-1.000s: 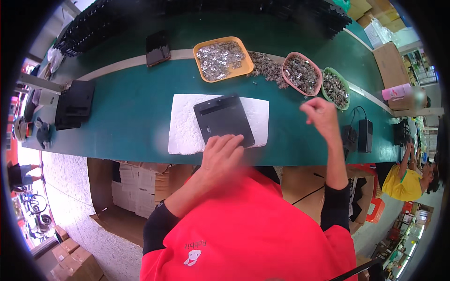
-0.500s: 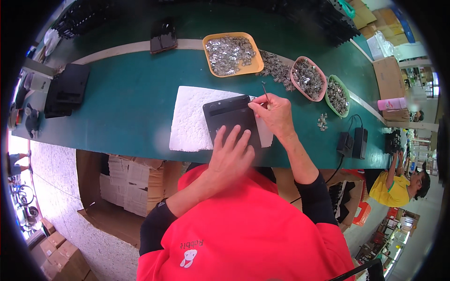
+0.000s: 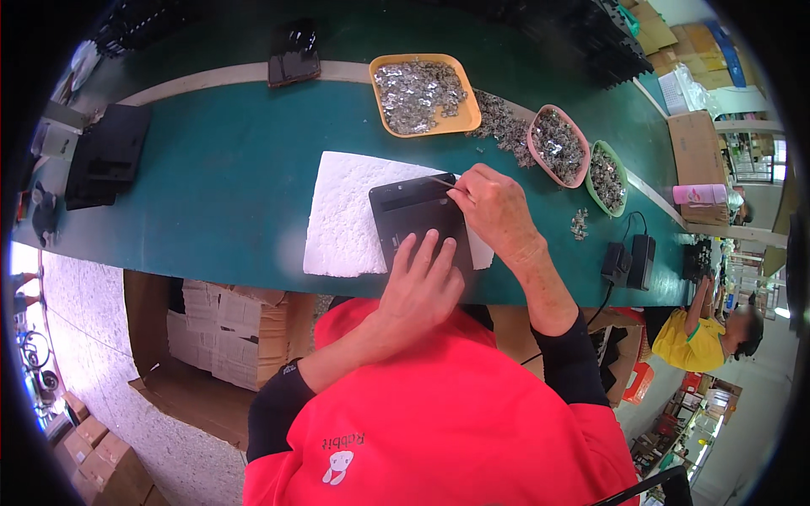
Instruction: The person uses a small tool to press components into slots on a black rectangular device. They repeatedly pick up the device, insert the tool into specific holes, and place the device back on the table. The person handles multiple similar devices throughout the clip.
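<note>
A flat black plastic panel (image 3: pixel 411 215) with a long recess near its far edge lies on a white foam sheet (image 3: pixel 344 223). The fingers of my left hand (image 3: pixel 419 282) are stretched out and rest on the panel's near part. My right hand (image 3: pixel 499 211) is closed at the panel's far right corner. Pinched in it is a thin stick-like tool (image 3: pixel 441 182), whose tip points left over the panel's far edge; its exact kind is too small to make out.
Small metal clips fill a yellow tray (image 3: pixel 471 114), a pink basket (image 3: pixel 584 169) and a green basket (image 3: pixel 623 190); more lie loose (image 3: pixel 504 126) between them. Black power adapters (image 3: pixel 641 260) stand at right. Black plastic parts (image 3: pixel 110 156) sit far left. A person in yellow (image 3: pixel 693 341) is at right.
The thin tool has swung from pointing away from me to lying leftward over the panel's edge. My right hand has turned with it; my left hand stays on the panel.
</note>
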The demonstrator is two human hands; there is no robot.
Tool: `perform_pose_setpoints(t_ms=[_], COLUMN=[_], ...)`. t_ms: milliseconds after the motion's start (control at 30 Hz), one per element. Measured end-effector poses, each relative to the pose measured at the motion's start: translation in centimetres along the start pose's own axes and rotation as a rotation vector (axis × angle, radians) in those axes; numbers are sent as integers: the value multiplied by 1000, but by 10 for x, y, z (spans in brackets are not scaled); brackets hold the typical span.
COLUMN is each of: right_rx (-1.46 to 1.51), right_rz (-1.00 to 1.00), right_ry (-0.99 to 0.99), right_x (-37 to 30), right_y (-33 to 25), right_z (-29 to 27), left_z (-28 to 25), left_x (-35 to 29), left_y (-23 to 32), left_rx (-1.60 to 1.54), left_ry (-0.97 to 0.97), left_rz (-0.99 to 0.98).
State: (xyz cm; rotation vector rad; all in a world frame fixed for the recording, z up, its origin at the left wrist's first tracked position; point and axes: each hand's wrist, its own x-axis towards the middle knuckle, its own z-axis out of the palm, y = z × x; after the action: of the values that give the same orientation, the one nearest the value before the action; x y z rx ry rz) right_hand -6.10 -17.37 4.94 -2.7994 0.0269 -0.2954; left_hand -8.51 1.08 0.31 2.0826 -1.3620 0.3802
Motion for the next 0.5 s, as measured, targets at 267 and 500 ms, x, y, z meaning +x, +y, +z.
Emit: perform_pose_setpoints(t_ms=[267,500], right_rx=[-96,171], right_rz=[-37,-30], right_ry=[-201,-188], right_x=[17,15], right_y=[-3,8], right_z=[-8,-8], left_z=[2,-1], left_x=[-2,-1], left_y=[-3,-2], left_rx=[-17,-37], left_ry=[20,28], left_rz=[18,-6])
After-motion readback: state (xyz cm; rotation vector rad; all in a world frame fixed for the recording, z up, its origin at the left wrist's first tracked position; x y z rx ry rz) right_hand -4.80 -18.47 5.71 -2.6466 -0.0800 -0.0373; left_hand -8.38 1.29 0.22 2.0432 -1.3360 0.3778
